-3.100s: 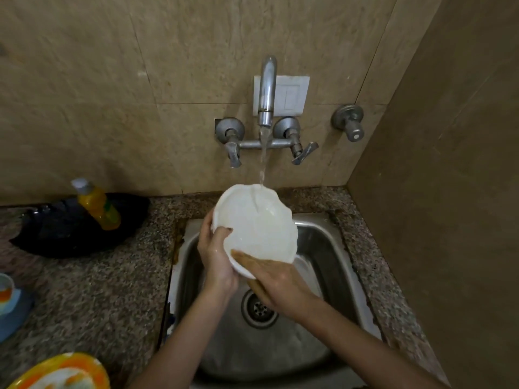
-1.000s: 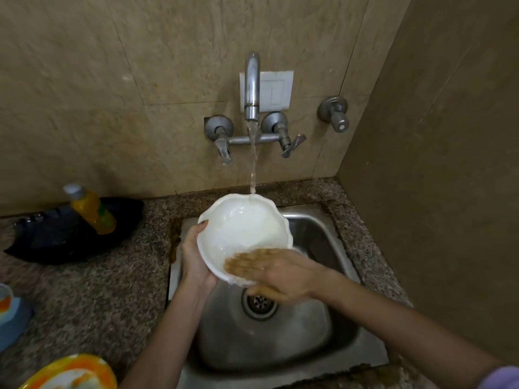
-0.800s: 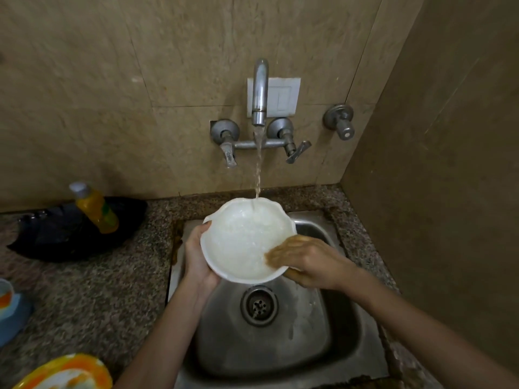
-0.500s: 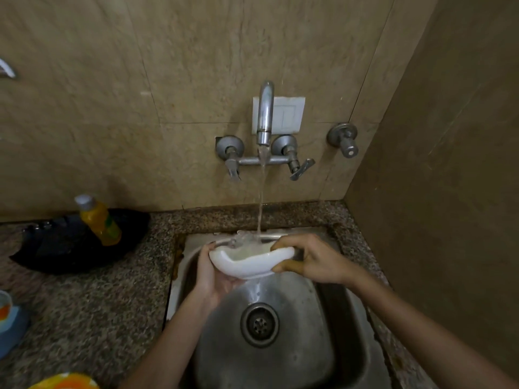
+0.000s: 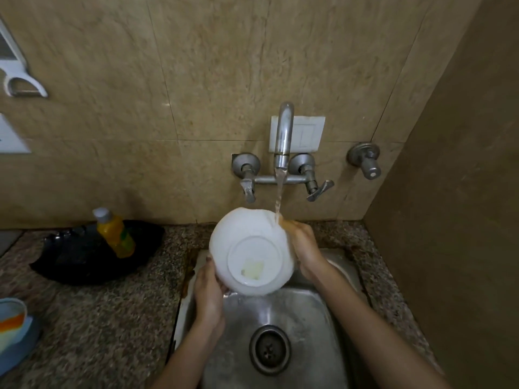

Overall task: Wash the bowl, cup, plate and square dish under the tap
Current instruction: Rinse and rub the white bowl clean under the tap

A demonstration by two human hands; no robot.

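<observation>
I hold a white bowl [image 5: 252,248] over the steel sink [image 5: 331,327], turned so its underside and foot ring face me. A pale sticker patch shows on its base. My left hand [image 5: 209,293] grips the bowl's lower left rim. My right hand [image 5: 304,245] holds the right rim, fingers curled behind it. Water runs from the tap [image 5: 283,136] onto the bowl's upper right edge and my right fingers. A cup [image 5: 11,324] with an orange band stands at the far left edge of the counter.
A yellow soap bottle [image 5: 113,233] leans in a black pan [image 5: 92,254] on the speckled counter [image 5: 98,318] left of the sink. The drain [image 5: 269,349] sits in the sink's middle. A side wall closes the right. A second valve [image 5: 365,160] sticks out right of the tap.
The bowl has been flipped from inside facing me to underside facing me and lifted under the stream. My right hand stopped rubbing the inside and moved to the right rim.
</observation>
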